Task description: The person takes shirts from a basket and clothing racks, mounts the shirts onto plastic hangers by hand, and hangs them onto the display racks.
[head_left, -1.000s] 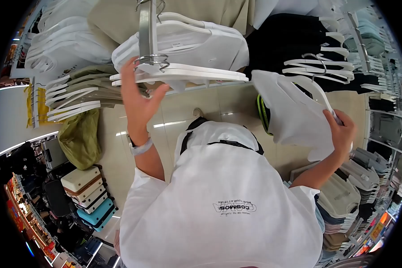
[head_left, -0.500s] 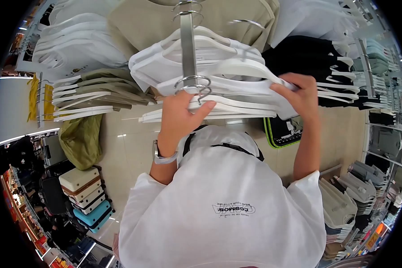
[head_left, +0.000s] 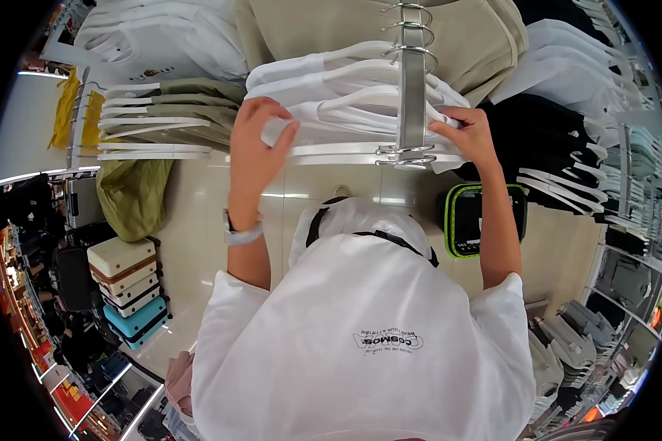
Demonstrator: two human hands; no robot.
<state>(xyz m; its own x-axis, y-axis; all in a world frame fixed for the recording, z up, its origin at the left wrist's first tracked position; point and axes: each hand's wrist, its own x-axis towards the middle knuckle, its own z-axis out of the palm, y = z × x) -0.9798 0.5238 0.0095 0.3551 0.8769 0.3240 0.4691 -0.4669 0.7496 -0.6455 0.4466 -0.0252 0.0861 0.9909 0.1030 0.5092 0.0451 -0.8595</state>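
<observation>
White T-shirts on white hangers point(head_left: 346, 95) hang in a row along a metal rail point(head_left: 412, 95) in front of me. My right hand point(head_left: 467, 136) pinches the right shoulder of a white T-shirt point(head_left: 443, 117) on its hanger, thumb below and fingers above. At the other end of the row, my left hand point(head_left: 261, 143), with a watch point(head_left: 241, 234) on the wrist, has its thumb and fingers apart beside the shirts' left shoulders. Whether its fingertips touch the cloth I cannot tell. Several bare white hangers point(head_left: 331, 156) sit at the rail's near end.
Beige garments point(head_left: 390, 37) hang behind the white ones. Olive garments point(head_left: 191, 110) hang to the left, black ones point(head_left: 537, 132) to the right. A black basket with a green rim point(head_left: 449, 220) is on the floor at right. Stacked suitcases point(head_left: 125, 294) stand at lower left.
My left hand has left the hanger hooks at the rail and moved left to the shirts' shoulders. My right hand stays at the right shoulder side. The view has shifted, so the rail appears farther right.
</observation>
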